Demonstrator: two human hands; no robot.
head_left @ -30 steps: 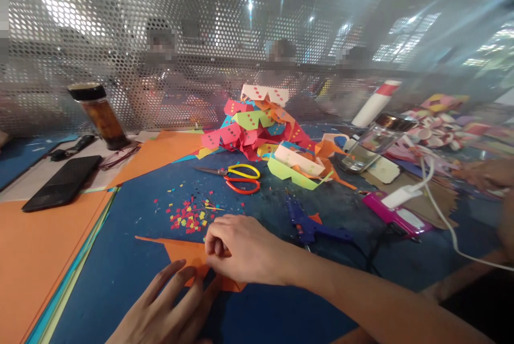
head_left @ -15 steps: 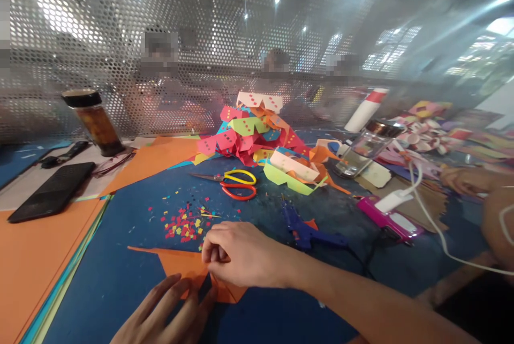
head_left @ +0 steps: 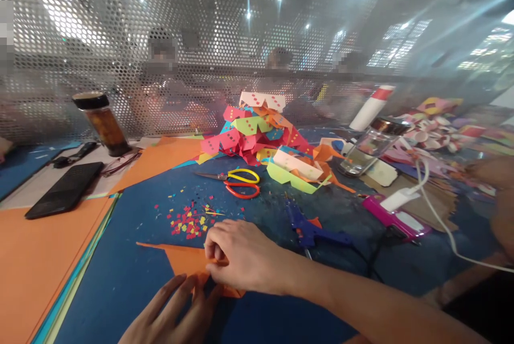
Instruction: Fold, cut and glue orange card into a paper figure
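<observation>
An orange paper cutout (head_left: 184,259) lies on the blue table near its front edge, with a thin strip pointing left, like the paper glasses in the pile. My left hand (head_left: 172,306) rests across its lower edge, fingers stretched and apart. Over its right part, my right hand (head_left: 244,258) is closed with curled fingers. Its fingertips are hidden, so whatever they pinch cannot be made out. Just beyond my hands lie tiny coloured paper squares (head_left: 193,222). Scissors (head_left: 243,182) with one yellow and one red handle lie farther back. A blue glue gun (head_left: 307,229) is to the right.
Paper glasses (head_left: 252,127) are heaped at the back, before a perforated metal screen (head_left: 193,49). Orange sheets (head_left: 52,258), a phone (head_left: 66,188) and a dark drink bottle (head_left: 106,127) are at left. Rightward are a glass jar (head_left: 371,146), a pink power strip (head_left: 395,219) with cables, and another person's arm.
The view has shifted slightly, so most things sit a little farther right. Both hands stay on the orange paper in nearly the same pose.
</observation>
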